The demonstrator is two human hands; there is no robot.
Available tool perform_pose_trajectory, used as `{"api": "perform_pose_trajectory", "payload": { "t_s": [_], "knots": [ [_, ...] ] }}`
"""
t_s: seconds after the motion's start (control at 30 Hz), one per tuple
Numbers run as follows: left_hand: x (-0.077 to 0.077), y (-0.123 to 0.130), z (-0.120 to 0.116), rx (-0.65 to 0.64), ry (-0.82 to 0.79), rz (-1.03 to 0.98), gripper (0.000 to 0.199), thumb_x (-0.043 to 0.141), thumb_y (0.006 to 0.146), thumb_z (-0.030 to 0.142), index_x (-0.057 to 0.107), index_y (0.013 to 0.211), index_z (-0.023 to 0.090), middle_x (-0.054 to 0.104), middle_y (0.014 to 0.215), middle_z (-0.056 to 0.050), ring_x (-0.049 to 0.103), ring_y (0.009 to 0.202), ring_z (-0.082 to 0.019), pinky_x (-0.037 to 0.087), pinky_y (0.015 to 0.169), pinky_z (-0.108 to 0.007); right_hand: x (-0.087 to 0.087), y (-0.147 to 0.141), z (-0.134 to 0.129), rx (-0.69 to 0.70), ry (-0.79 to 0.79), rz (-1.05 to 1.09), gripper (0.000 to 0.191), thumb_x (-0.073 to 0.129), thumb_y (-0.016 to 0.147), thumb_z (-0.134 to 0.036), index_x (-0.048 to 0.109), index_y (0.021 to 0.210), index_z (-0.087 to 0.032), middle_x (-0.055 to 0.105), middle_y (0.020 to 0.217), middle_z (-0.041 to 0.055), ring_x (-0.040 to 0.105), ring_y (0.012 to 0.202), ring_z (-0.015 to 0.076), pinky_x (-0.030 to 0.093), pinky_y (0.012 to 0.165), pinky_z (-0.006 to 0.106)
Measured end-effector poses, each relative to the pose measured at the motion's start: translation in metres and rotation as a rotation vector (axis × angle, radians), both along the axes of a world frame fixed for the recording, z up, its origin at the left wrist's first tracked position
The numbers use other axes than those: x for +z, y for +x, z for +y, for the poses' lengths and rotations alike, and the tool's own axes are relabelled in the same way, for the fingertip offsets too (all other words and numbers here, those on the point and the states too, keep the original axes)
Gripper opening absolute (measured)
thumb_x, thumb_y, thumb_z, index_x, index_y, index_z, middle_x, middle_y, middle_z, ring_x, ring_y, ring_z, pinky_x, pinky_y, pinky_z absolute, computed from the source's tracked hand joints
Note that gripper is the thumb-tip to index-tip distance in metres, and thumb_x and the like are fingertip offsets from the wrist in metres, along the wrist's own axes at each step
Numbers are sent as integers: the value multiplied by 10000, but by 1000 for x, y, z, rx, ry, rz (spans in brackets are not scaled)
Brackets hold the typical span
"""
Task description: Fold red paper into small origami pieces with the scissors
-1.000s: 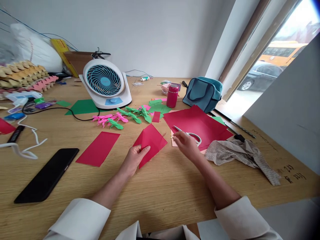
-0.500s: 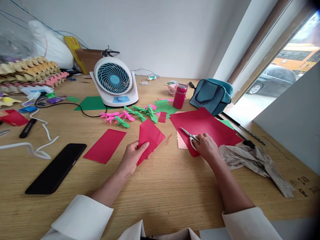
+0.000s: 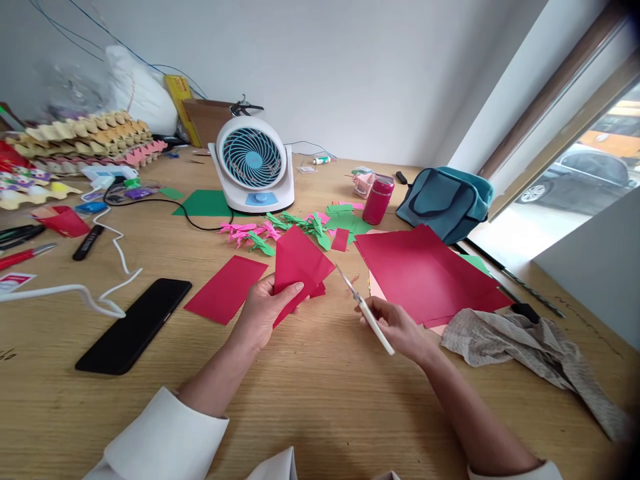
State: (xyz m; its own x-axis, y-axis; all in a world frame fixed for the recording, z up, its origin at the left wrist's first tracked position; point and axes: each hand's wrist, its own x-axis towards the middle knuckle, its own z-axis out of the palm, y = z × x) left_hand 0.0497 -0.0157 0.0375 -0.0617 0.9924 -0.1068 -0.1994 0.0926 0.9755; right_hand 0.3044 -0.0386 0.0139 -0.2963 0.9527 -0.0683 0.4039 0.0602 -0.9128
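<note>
My left hand (image 3: 265,303) is closed on a folded piece of red paper (image 3: 303,257), with the thumb on top and the other fingers mostly hidden beneath. In my right hand (image 3: 395,327) is a pair of scissors (image 3: 373,323) with white handles, raised above the table. The blades point toward the folded paper and stay apart from it. To the left of my left hand lies a flat red paper rectangle (image 3: 226,290). Larger red sheets (image 3: 430,273) rest on the table beyond my right hand. Pink and green folded paper pieces (image 3: 280,230) are heaped behind the held paper.
A white fan (image 3: 255,163) stands at the back. A red flask (image 3: 379,200) and a teal bag (image 3: 445,203) are at the back right. On the left lie a black phone (image 3: 135,327) and a white cable (image 3: 117,250). A crumpled cloth (image 3: 520,353) lies at right.
My right hand has lifted the scissors off the red sheets and brought them left, close to the folded paper. The view has turned slightly left. My left hand still holds the paper.
</note>
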Motion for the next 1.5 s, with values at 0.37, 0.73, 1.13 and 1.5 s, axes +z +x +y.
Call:
{"api": "perform_pose_trajectory", "payload": {
  "t_s": [0.37,0.73,1.13,1.5],
  "knots": [
    [3,-3,-2,33,-4,-18,444,849,597,387,671,917,136,742,807,-55,700,695,-210,520,507,-250,-3,-12,-12,236,-171,93,353,622,845,-518,621,918,-172,550,781,11,458,709,143,354,609,257],
    [-3,2,-7,-88,4,126,407,817,641,419,701,905,132,693,786,-33,615,657,-157,509,526,-242,2,-22,-18,224,-297,154,385,643,833,-536,611,871,-154,546,706,1,476,627,121,346,562,254],
    [-1,3,-9,-125,-13,182,382,802,663,408,667,896,137,707,766,-36,635,622,-163,499,525,-246,4,-22,-18,205,-319,187,422,642,833,-565,602,866,-147,568,705,9,508,619,119,369,556,248],
    [-7,6,-10,-130,10,205,347,778,700,397,652,901,144,697,745,-29,650,628,-171,495,529,-250,1,-22,-18,203,-320,193,407,653,838,-548,608,890,-146,567,722,4,506,627,115,377,559,250]
  ]
}}
